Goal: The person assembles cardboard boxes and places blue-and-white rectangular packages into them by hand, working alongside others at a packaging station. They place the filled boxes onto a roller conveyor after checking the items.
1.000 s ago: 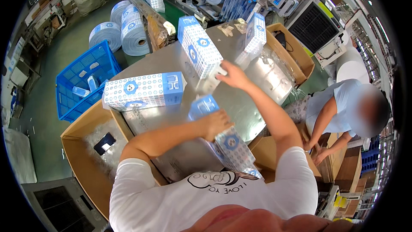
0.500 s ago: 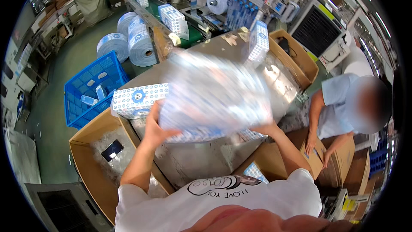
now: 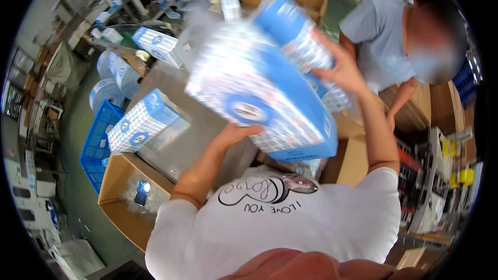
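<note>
Larger pack [image 3: 228,65], blue/wht dotted w/ a plain blue side, is held up over the R part of the metal table [image 3: 189,129]; blurred, so can't tell if it's one unit or several tog. Long axis slants, approx far-L to near-R of table, near-R end aimed twd the cardboard carton [image 3: 354,158] at table's near-R corner. Slimmer pack [image 3: 295,28] lies along its R side, approx same slant, over table's far-R part; touching or just apart, can't tell.

Packs sit btwn the hands. L hand [image 3: 237,134], over table's middle, is clamped on larger pack's near-L edge, thumb on top, other fingers hidden. R hand [image 3: 340,67], out past table's R edge, is clamped on slimmer pack from the R; can't see if it also bears on the larger one. R hand's side is nearer the carton, w/ R forearm right above it.

Further out: another dotted pack [image 3: 142,124] at table's L edge, pointing away; blue crate [image 3: 93,158] off table's L side; brown box [image 3: 122,186] w/ phone [image 3: 141,193] at table's near-L; co-worker [image 3: 371,31] off table's R side, well clear of L hand.
</note>
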Demonstrator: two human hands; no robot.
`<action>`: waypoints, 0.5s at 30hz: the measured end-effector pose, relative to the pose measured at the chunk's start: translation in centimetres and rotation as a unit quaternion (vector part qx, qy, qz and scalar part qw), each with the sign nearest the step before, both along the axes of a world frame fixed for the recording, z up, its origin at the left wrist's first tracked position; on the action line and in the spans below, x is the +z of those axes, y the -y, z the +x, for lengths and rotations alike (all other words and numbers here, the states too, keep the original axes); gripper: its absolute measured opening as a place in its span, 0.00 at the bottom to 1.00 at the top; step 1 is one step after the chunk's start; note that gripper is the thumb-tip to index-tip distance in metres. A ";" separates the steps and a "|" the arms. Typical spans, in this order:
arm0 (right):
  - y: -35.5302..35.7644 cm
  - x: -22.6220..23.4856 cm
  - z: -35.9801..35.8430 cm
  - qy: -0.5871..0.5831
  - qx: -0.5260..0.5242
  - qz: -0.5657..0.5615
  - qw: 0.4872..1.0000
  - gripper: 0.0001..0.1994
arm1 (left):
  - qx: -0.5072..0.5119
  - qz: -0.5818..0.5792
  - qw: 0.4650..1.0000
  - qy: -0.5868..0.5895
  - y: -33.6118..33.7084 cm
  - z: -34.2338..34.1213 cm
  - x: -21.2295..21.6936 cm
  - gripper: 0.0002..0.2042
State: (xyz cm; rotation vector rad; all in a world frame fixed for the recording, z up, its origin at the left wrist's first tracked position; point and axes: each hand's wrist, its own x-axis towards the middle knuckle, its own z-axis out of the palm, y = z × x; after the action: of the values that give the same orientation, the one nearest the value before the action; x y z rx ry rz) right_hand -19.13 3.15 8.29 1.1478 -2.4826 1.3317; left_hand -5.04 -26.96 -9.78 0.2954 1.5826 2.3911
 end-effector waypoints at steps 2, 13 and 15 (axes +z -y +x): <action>-6.5 2.6 3.2 0.062 -0.046 -0.075 0.994 0.45 | -0.181 -0.327 0.910 -0.177 -6.4 -1.7 4.2 0.36; -13.8 -30.3 13.6 -0.043 -0.051 0.384 0.921 0.46 | -0.574 -0.598 0.540 -0.147 -19.3 1.9 -7.5 0.44; -11.1 -38.6 13.1 -0.194 -0.168 0.410 0.875 0.45 | -0.564 -0.615 0.521 -0.182 -18.8 2.6 -7.7 0.44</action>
State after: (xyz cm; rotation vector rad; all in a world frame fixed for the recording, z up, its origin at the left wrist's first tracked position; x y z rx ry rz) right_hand -5.98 14.23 -30.29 0.8710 -2.7641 -0.0955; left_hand -2.44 -8.17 -17.50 1.0417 1.8312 0.0059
